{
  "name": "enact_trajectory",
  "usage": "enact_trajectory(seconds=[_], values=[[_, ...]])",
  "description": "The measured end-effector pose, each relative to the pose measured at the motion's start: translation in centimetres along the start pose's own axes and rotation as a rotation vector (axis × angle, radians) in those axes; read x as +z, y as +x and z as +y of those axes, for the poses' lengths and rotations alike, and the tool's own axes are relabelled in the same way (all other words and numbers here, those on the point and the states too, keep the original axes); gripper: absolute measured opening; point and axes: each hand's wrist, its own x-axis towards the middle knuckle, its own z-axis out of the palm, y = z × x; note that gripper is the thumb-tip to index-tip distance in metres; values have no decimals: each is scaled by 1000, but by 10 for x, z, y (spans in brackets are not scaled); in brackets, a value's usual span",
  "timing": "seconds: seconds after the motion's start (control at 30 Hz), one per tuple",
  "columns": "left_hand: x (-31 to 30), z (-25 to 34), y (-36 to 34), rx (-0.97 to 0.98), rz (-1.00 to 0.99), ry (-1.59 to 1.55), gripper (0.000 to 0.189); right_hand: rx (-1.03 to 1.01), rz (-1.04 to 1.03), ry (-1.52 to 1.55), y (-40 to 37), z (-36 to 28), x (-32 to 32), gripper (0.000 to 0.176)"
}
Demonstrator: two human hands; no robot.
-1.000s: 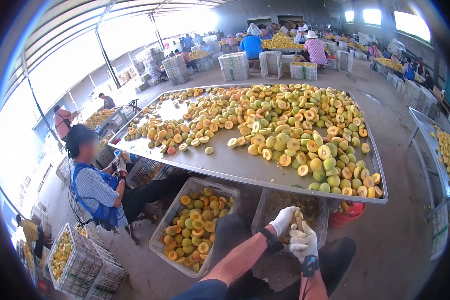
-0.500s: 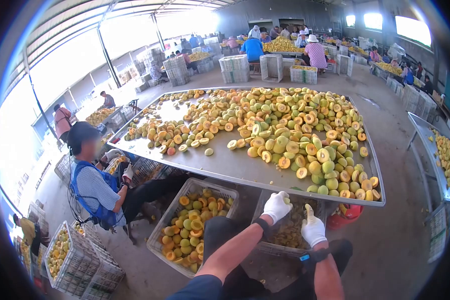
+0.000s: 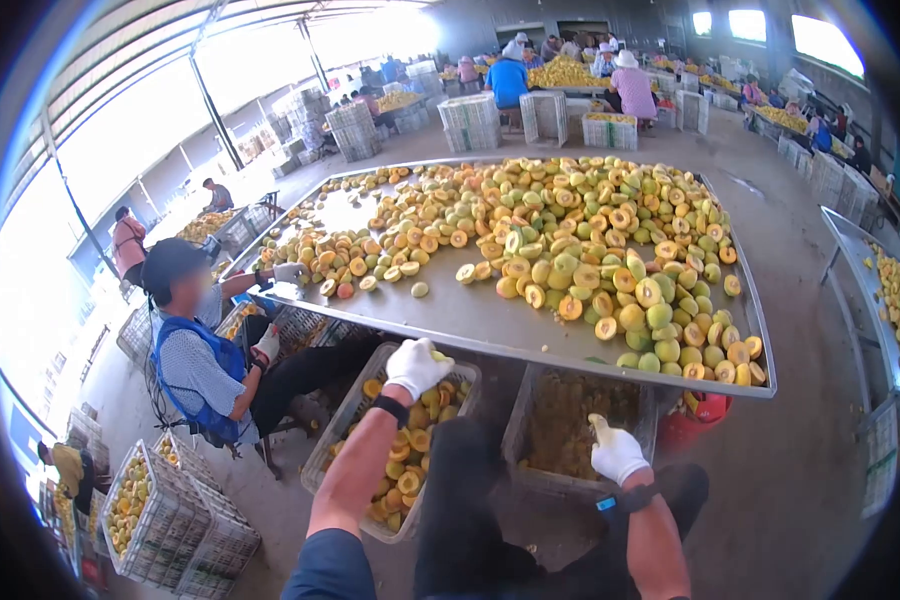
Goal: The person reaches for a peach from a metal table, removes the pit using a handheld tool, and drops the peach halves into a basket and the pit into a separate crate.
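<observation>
My left hand (image 3: 417, 368), in a white glove, is closed on a small yellow-green fruit piece (image 3: 440, 356) above the far end of a crate (image 3: 315, 470) of halved fruit. My right hand (image 3: 618, 452), also gloved, has its fingers pressed together over the near right part of a second crate (image 3: 515, 440) with brownish bits in it; its fingertips look yellow, and what they hold is too small to tell. Beyond both hands stands a metal table (image 3: 450, 310) with a heap of halved and whole yellow-green fruit (image 3: 590, 250).
A co-worker (image 3: 205, 370) in a blue vest sits at the left, one gloved hand at the table's edge. Stacked crates (image 3: 175, 530) stand lower left. A red container (image 3: 695, 415) is under the table's right corner. Another table (image 3: 860, 290) stands far right; people work behind.
My left hand has moved left, from the second crate to above the fruit crate. My right hand has shifted slightly down and left. The co-worker's one hand has reached to the table.
</observation>
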Motion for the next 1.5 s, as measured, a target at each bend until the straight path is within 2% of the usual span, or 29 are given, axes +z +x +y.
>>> enact_trajectory(seconds=[0.13,0.2,0.27,0.33,0.37,0.43,0.53,0.57,0.73,0.8,0.87,0.93,1.0,1.07,1.13,1.23,1.3,1.33,1.4,1.5], values=[[16,-57,-20,-137,-157,-26,51,-64,-39,-3,-7,2,0,50],[31,-79,-30,-204,-144,-74,50,-88,-19,-16,-11,4,0,48],[25,-81,-36,-301,-275,-108,52,-80,-31,-29,-11,9,3,51],[40,-92,-38,-244,-212,-81,53,-70,-48,-18,-13,9,2,51],[54,-99,-31,-242,-232,-9,58,-151,-5,-43,-8,23,15,52],[65,-102,-23,-247,-236,7,61,-89,-92,-90,-7,10,4,51],[58,-81,-13,-391,-223,110,57,-88,-122,-61,-5,1,-1,51],[55,-70,-10,-344,-137,154,51,-103,-137,-63,-6,-3,-5,52],[39,-2,44,25,-38,-66,29,-177,-195,-103,5,-29,-28,49],[38,39,67,100,-51,-111,27,-171,-221,-113,13,-36,-33,49],[49,76,89,272,67,-207,27,-187,-223,-96,24,-28,-25,48],[51,119,115,347,37,-76,31,-214,-168,-152,25,-20,-15,48],[63,157,143,425,173,-119,39,-279,-138,-166,27,-13,0,48],[57,178,160,483,155,-115,44,-281,-127,-116,30,-15,-1,46],[70,203,182,487,106,-4,54,-262,-155,-92,24,-20,-3,47],[81,225,213,591,99,133,59,-208,-157,-83,23,-16,-4,52],[88,232,224,558,-91,212,55,-187,-164,-82,21,-15,-12,52],[93,234,228,562,-92,211,55,-171,-180,-84,20,-15,-14,52],[101,234,231,508,-158,150,42,-172,-171,-74,19,-14,-15,51],[110,234,218,530,-46,200,37,-181,-139,-61,17,-16,-16,50]])
